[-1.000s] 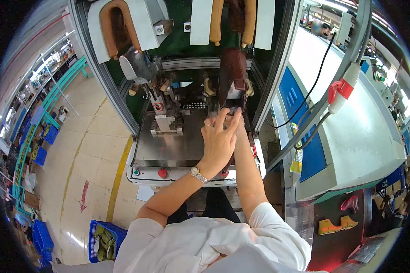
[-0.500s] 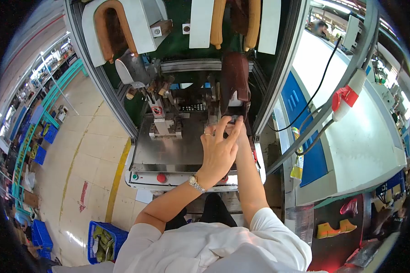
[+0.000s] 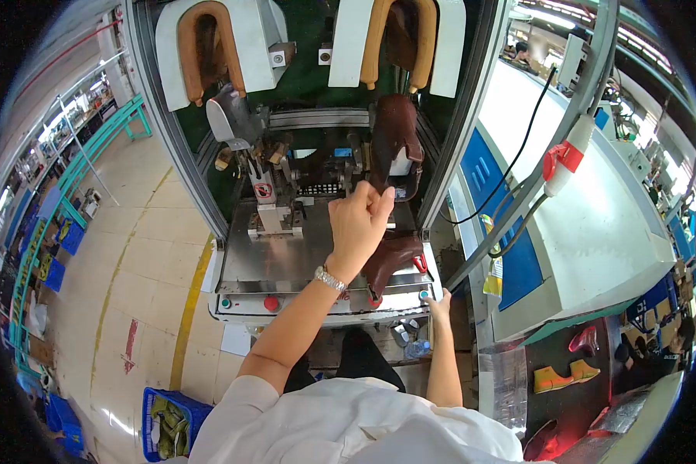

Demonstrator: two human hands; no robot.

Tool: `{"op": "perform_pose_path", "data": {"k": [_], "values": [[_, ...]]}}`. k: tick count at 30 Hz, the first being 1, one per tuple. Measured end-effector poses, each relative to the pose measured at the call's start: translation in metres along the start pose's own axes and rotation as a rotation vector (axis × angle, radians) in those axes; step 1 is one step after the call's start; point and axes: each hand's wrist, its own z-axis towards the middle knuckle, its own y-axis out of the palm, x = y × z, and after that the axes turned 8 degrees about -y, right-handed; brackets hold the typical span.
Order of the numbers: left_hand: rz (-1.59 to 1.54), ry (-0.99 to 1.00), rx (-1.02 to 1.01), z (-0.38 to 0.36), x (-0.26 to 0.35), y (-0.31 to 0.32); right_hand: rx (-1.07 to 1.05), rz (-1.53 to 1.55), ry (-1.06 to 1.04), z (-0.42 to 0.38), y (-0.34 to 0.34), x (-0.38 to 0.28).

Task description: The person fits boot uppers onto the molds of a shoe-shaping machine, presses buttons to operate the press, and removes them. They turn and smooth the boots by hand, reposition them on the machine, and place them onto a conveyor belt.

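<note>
My left hand has its fingers closed at the lower edge of a dark brown leather boot upper, which sits over a form on the right side of the machine. A second brown leather piece lies on the metal plate, below and right of that hand. My right hand is at the front right corner of the machine, with a finger at the green button. On the machine's left side stands a bare metal form.
Two padded U-shaped clamps hang above the forms. A red button sits on the front panel. Metal frame posts flank the machine. To the right are a white table and yellow shoe pieces; a blue basket stands lower left.
My right hand has left the boot upper and moved down to the front corner button. My left hand has closed its fingers near the upper. The second brown piece now shows. The view has shifted slightly.
</note>
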Motion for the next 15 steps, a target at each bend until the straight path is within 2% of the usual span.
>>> {"op": "perform_pose_path", "data": {"k": [1, 2, 3, 5, 6, 9, 10, 11, 13, 15], "values": [[0.107, -0.013, -0.031, 0.002, 0.000, 0.002, 0.041, -0.040, -0.028, -0.002, 0.006, 0.005], [0.129, -0.018, -0.024, 0.004, -0.001, 0.005, 0.085, -0.004, 0.032, 0.003, 0.013, 0.007], [0.137, 0.003, -0.007, 0.005, -0.003, 0.008, 0.119, -0.109, 0.076, 0.005, 0.017, 0.011], [0.154, 0.038, 0.031, 0.006, -0.011, 0.014, 0.181, -0.323, 0.162, -0.008, 0.020, -0.034], [0.133, 0.018, 0.026, 0.006, -0.011, 0.016, 0.193, -0.325, 0.189, -0.008, 0.022, -0.039], [0.077, -0.041, 0.017, 0.013, -0.008, 0.019, 0.246, -0.199, 0.136, -0.006, 0.024, -0.018], [0.064, -0.062, 0.013, 0.017, -0.005, 0.017, 0.243, -0.052, 0.170, -0.005, 0.023, -0.014], [0.050, -0.081, 0.011, 0.022, -0.003, 0.016, 0.292, 0.081, 0.100, -0.004, 0.028, -0.002], [0.059, -0.032, 0.077, 0.037, -0.005, 0.020, 0.391, 0.237, 0.100, 0.001, 0.035, 0.008], [0.113, 0.010, 0.117, 0.058, -0.004, 0.024, 0.444, 0.093, 0.166, -0.003, 0.033, -0.016]]}}
